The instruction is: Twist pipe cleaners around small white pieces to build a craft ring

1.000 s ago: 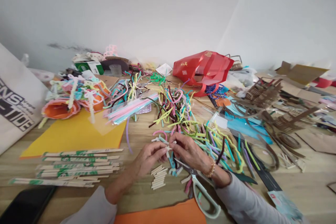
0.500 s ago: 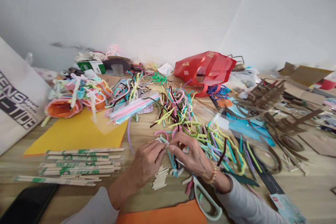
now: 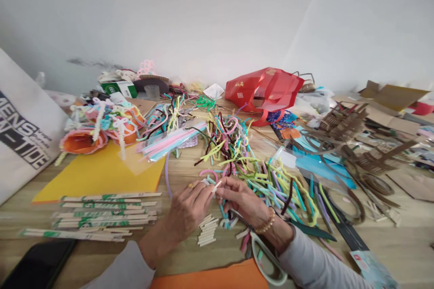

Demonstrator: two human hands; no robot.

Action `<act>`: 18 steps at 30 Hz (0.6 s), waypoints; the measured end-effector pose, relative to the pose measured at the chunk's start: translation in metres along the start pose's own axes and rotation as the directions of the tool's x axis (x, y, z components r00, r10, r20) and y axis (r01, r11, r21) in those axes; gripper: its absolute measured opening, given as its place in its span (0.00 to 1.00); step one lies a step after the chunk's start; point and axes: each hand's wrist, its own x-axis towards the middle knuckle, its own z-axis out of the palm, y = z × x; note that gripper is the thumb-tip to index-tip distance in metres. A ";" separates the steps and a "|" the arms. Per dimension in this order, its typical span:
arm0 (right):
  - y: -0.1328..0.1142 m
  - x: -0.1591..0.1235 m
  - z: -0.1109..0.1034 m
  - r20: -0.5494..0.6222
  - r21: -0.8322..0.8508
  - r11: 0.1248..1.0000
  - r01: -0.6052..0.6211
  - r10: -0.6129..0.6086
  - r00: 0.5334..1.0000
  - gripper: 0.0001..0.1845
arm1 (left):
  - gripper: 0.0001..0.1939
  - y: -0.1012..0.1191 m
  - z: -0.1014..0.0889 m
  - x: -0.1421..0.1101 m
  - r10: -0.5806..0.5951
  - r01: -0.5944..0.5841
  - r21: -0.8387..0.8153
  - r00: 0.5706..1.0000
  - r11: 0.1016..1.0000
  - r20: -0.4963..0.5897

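Observation:
In the middle of the table, my left hand (image 3: pixel 190 205) and my right hand (image 3: pixel 239 196) meet fingertip to fingertip. Both are closed in a pinch around a short pale wooden stick (image 3: pixel 216 186) that slants up between them. Just past my left fingers shows a bit of pale pipe cleaner (image 3: pixel 208 181); whether I hold it too is hidden. Below the hands lies a small pile of short cut sticks (image 3: pixel 207 231). Scissors with pale handles (image 3: pixel 267 262) rest under my right wrist. Beyond my hands spreads a tangle of coloured pipe cleaners (image 3: pixel 230 142).
Paper-wrapped chopsticks (image 3: pixel 105 212) and a dark phone (image 3: pixel 37 262) lie left, near yellow sheets (image 3: pixel 101 171). An orange sheet (image 3: pixel 210 277) lies at the front edge. A red gift bag (image 3: pixel 264 90) lies at the back; brown woven pieces (image 3: pixel 342 122) fill the right.
My fingers have shifted around the small piece, and the pale stick now shows more clearly, tilted upward. My left hand has turned its back further up. The view has swung slightly left.

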 end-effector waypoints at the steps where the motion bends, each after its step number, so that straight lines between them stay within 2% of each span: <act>1: 0.000 0.000 0.000 -0.003 -0.008 1.000 0.026 -0.026 1.000 0.15 | 0.07 0.000 0.000 0.000 -0.011 0.011 -0.017 1.000 1.000 0.013; 8: 0.003 0.002 -0.002 0.015 -0.140 0.978 0.152 -0.152 0.988 0.15 | 0.09 0.002 0.004 -0.003 -0.093 0.109 -0.139 0.989 0.984 0.111; 12: 0.002 0.002 -0.004 0.056 -0.293 0.925 0.242 -0.236 0.970 0.16 | 0.10 0.002 0.006 -0.006 -0.138 0.184 -0.251 0.972 0.950 0.190; 15: 0.000 0.000 -0.005 0.082 -0.438 0.844 0.310 -0.306 0.949 0.15 | 0.12 0.003 0.004 -0.004 -0.205 0.295 -0.365 0.942 0.883 0.266; 18: -0.004 -0.002 -0.006 0.115 -0.555 0.757 0.346 -0.343 0.932 0.13 | 0.14 0.000 0.002 0.000 -0.292 0.469 -0.495 0.872 0.732 0.394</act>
